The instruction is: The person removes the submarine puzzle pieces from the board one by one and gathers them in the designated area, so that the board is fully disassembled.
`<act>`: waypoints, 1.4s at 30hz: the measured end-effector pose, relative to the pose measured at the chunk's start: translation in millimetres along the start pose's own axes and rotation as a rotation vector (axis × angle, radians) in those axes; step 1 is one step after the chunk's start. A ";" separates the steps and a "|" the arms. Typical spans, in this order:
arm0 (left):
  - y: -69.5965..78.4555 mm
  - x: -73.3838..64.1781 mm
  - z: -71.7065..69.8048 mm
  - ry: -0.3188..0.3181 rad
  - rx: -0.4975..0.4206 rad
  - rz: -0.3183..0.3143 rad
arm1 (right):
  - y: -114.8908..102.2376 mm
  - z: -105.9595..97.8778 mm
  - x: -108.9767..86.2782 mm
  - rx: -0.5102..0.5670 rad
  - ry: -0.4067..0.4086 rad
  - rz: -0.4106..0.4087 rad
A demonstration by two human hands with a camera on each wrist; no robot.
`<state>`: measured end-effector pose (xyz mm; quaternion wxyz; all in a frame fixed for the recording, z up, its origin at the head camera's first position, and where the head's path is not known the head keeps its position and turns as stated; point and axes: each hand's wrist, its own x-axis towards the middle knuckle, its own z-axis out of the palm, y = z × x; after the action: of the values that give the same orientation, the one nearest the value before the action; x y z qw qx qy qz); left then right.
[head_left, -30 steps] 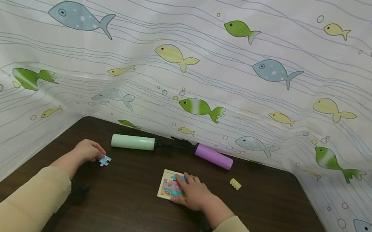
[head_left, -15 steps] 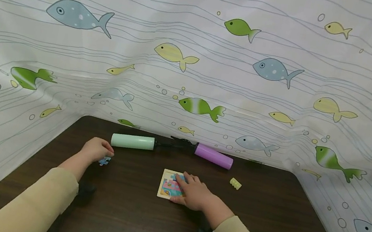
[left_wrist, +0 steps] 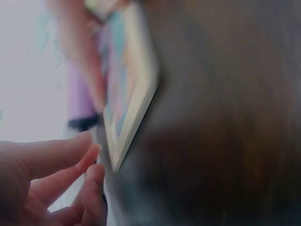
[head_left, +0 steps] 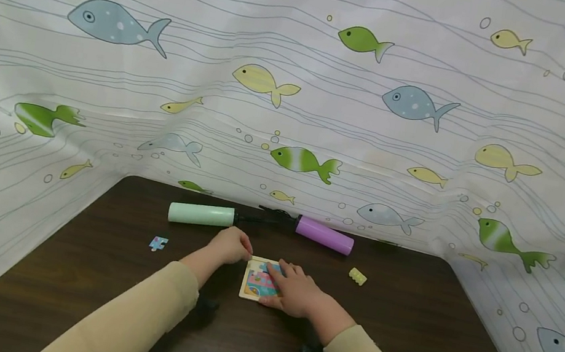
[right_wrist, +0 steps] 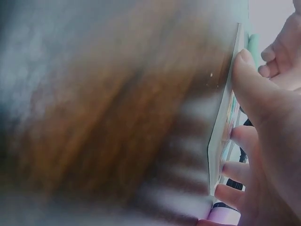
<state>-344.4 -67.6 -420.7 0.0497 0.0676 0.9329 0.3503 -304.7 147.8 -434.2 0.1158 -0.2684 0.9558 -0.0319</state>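
A small square jigsaw puzzle (head_left: 259,289) in a pale wooden frame lies on the dark table. My right hand (head_left: 297,295) rests on its right side, fingers spread over the picture, thumb along the near edge in the right wrist view. Near the frame's far left corner is my left hand (head_left: 233,245). Its fingers are loosely bent, thumb close to the fingertips (left_wrist: 96,170), and nothing shows between them in the left wrist view. A bare cream patch shows in the frame's upper left. One blue puzzle piece (head_left: 157,243) lies on the table to the left.
Behind the puzzle lie a mint green cylinder (head_left: 202,215) and a purple cylinder (head_left: 325,235), with black parts between them. A small yellow bumpy piece (head_left: 357,276) sits to the right. A white fish-patterned cloth (head_left: 324,127) hangs around the back and sides of the table.
My left hand has left the blue puzzle piece on the table and moved right to the puzzle frame's corner. My right hand has stayed on the puzzle.
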 end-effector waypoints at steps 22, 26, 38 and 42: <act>19.9 9.6 39.5 -0.066 0.054 -0.052 | 22.3 -2.6 -13.5 0.113 -0.003 0.000; 18.4 10.1 37.4 -0.070 0.016 -0.052 | 22.5 -2.4 -13.3 0.111 0.003 -0.012; 12.1 12.0 39.4 -0.046 -0.156 -0.078 | 21.4 -0.6 -11.7 0.104 0.002 0.006; 12.6 11.1 39.0 -0.046 -0.167 -0.065 | 22.6 0.1 -10.5 0.097 0.001 0.003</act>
<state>-348.7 -31.2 -442.2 0.0880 0.0412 0.9006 0.4235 -307.4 172.6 -434.9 0.1284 -0.2611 0.9536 -0.0781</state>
